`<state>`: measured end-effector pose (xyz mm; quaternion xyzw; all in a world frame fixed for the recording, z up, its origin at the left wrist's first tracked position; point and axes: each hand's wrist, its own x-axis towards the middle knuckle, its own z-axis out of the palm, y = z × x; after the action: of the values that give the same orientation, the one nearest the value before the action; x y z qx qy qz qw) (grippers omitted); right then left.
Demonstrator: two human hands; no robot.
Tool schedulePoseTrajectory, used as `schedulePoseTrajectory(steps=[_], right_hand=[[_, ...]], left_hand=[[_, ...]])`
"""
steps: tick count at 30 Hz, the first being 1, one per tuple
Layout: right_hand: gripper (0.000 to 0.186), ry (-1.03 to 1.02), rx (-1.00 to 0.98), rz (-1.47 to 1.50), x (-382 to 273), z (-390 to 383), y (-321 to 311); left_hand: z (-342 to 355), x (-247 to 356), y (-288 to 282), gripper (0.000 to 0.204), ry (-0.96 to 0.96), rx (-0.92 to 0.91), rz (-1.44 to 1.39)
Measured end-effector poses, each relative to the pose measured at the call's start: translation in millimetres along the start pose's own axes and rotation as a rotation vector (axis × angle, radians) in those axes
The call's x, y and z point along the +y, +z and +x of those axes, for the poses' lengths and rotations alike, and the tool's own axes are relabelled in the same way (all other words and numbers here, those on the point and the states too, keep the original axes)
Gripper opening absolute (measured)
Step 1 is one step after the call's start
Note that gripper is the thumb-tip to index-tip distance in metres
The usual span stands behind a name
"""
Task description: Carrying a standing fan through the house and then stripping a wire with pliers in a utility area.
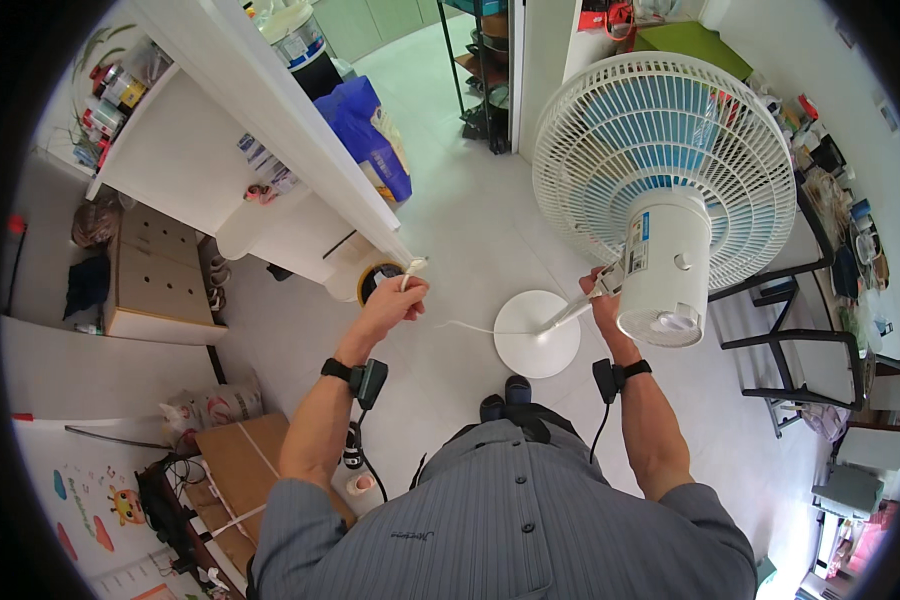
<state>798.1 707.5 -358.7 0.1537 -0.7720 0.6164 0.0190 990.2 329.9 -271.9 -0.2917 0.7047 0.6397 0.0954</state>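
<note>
A white pedestal fan (660, 260) stands in front of me on the right, with pale blue blades behind its round grille. My right hand (608, 312) is closed around the fan's pole just under the motor housing, which partly covers the fingers. On the floor ahead of my feet rests the round white base (537, 350). My left hand (398, 300) pinches a white power plug (416, 267) near the end of a white wall. A thin white cord (467, 326) hangs in the air between that hand and the fan's base.
Left of the doorway, a blue bag (370, 135) stands beyond the wall end. A black-framed chair (795, 340) and a cluttered desk (838, 255) line the right side. Cardboard (245, 455) leans at lower left, near a low shoe cabinet (160, 270).
</note>
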Motion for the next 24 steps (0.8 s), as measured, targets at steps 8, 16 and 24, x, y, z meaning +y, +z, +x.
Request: schedulePoseTrajectory(steps=[8, 16, 24], right_hand=[[0.026, 0.062, -0.066, 0.058, 43.4, 43.4, -8.1], [0.022, 0.057, -0.115, 0.06, 31.6, 69.6, -5.0], [0.017, 0.193, -0.128, 0.256, 31.8, 79.5, 7.5]], left_hand=[[22.0, 36.7, 64.7, 0.021, 0.004, -0.05, -0.056], [20.3, 32.8, 72.1, 0.022, -0.003, -0.014, -0.063], [15.6, 16.7, 56.9, 0.022, -0.02, 0.024, -0.088]])
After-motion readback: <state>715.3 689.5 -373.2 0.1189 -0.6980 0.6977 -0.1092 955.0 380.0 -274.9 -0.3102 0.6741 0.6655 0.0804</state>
